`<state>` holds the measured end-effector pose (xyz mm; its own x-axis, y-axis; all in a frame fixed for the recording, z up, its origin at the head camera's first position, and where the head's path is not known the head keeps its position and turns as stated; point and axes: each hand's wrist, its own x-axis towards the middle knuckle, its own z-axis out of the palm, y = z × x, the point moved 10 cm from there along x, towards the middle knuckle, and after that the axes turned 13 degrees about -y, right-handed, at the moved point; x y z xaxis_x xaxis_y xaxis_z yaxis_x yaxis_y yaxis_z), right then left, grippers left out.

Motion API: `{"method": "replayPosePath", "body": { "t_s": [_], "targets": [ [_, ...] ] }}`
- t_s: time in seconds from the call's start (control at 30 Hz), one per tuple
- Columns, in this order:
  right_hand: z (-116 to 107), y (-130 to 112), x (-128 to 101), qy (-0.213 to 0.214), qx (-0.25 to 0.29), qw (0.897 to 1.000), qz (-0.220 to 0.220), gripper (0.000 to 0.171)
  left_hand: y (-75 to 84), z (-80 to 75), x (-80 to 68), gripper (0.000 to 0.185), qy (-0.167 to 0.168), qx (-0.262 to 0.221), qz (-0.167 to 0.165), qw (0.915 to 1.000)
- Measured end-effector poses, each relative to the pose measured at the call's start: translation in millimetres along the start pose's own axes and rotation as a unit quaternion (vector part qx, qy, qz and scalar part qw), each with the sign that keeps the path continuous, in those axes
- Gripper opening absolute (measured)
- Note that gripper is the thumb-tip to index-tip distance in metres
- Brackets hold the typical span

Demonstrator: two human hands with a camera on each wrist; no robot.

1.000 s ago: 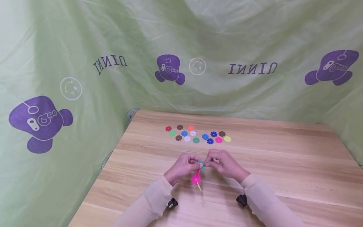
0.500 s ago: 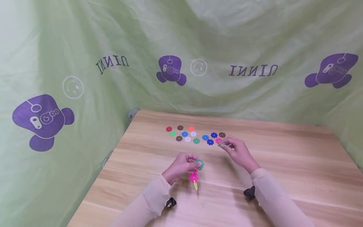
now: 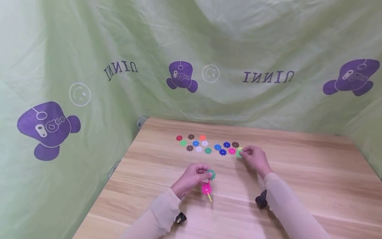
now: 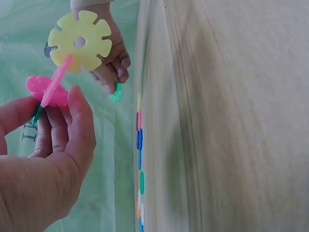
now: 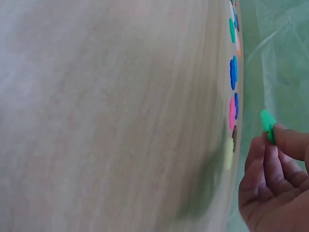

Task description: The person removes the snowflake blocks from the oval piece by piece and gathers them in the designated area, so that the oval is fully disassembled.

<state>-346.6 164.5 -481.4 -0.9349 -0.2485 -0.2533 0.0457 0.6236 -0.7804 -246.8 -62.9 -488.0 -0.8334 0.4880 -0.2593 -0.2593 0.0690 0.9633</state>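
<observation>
My left hand (image 3: 190, 177) holds a small chain of slotted plastic flower discs above the table. Its thumb and fingers pinch a dark green disc (image 3: 213, 174), and a pink disc (image 3: 206, 189) hangs below. In the left wrist view two pink discs (image 4: 60, 79) are joined at an angle, with a yellow disc (image 4: 91, 36) at the end of the chain. My right hand (image 3: 257, 159) pinches a light green disc (image 5: 268, 126) between thumb and fingertips. That disc is just over the right end of the laid-out discs, partly covering a yellow-green disc (image 5: 229, 153) on the table.
Several loose flower discs lie flat across the wooden table (image 3: 143, 186), among them a red one (image 3: 179, 138), an orange one (image 3: 202, 137), a pink one (image 3: 232, 151) and a dark blue one (image 3: 222, 152). A green printed curtain (image 3: 226, 103) hangs behind and at the sides.
Both hands were together at the chain; my right hand has since moved right and away towards the loose discs, with the light green disc in its fingers. My left hand has hardly moved.
</observation>
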Motion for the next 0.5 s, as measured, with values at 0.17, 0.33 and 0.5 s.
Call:
{"method": "replayPosePath", "body": {
  "t_s": [0.17, 0.33, 0.5],
  "targets": [
    [4, 15, 7, 0.004, 0.002, 1.000, 0.028, 0.029, -6.5, -0.2, -0.3, 0.018, 0.002, -0.019, 0.002, 0.9998],
    [2, 21, 16, 0.021, -0.014, 0.999, 0.026, 0.027, -6.2, -0.8, 1.6, 0.019, -0.001, -0.024, 0.016, 0.9996],
    [-1, 18, 22, 0.025, -0.042, 0.998, 0.031, 0.030, -5.3, -3.4, 4.5, 0.018, -0.002, -0.016, 0.017, 0.9997]
  ]
}}
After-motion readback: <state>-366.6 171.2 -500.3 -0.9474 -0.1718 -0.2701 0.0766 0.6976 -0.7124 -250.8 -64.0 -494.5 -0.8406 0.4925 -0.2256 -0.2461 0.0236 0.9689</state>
